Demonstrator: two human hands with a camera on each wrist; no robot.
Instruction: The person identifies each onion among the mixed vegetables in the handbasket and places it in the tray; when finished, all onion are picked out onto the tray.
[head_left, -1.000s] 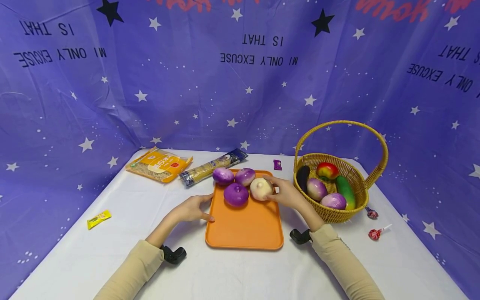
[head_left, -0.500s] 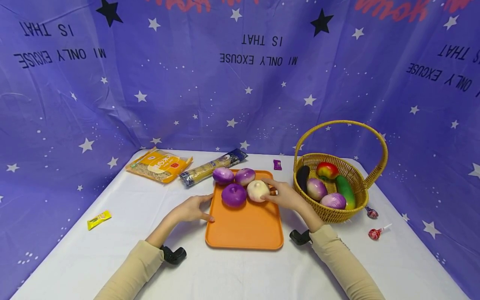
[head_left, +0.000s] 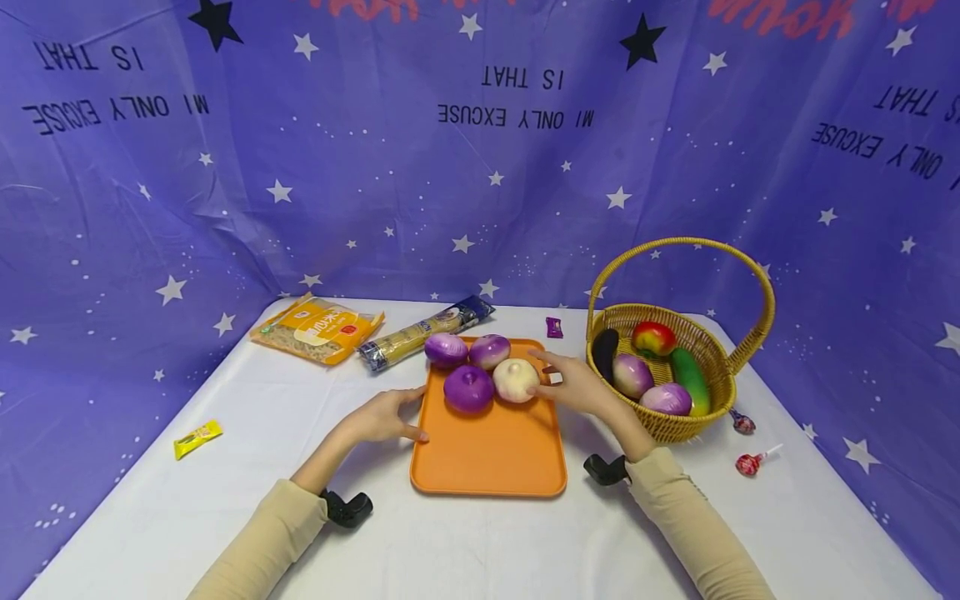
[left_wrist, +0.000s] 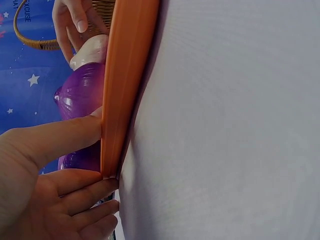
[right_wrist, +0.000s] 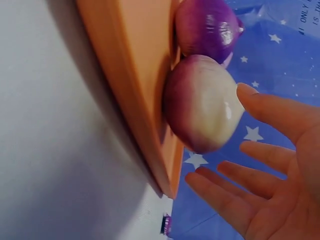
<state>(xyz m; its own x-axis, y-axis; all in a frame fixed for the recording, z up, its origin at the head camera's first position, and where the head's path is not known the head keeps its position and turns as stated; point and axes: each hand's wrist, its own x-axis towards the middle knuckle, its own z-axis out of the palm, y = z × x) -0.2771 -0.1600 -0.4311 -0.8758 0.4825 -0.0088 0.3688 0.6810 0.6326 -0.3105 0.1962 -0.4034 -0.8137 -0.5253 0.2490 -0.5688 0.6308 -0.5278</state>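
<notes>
An orange tray [head_left: 487, 460] lies on the white table, bearing two purple-and-white onions [head_left: 446, 350] at its back, a deep purple onion [head_left: 468, 389] and a cream onion with a purple base [head_left: 516, 381]. My left hand [head_left: 381, 418] touches the tray's left edge with thumb and fingertips, fairly straight and spread. Beside the cream onion is my right hand [head_left: 576, 385], fingers extended and spread. In the right wrist view its thumb [right_wrist: 270, 111] is close to that onion [right_wrist: 204, 104]; whether it touches cannot be told. The other fingers stand apart from it.
Right of the tray stands a wicker basket [head_left: 678, 429] with a tall handle, holding several toy vegetables. Behind lie a grain bag [head_left: 318, 329] and a long noodle pack [head_left: 423, 333]. Small sweets include a yellow packet [head_left: 198, 439], a purple candy [head_left: 553, 327] and a red lollipop [head_left: 748, 464].
The cream onion and the deep purple onion shifted slightly left on the tray. My right hand then loosened from the cream onion and drew slightly right. My left hand stayed put.
</notes>
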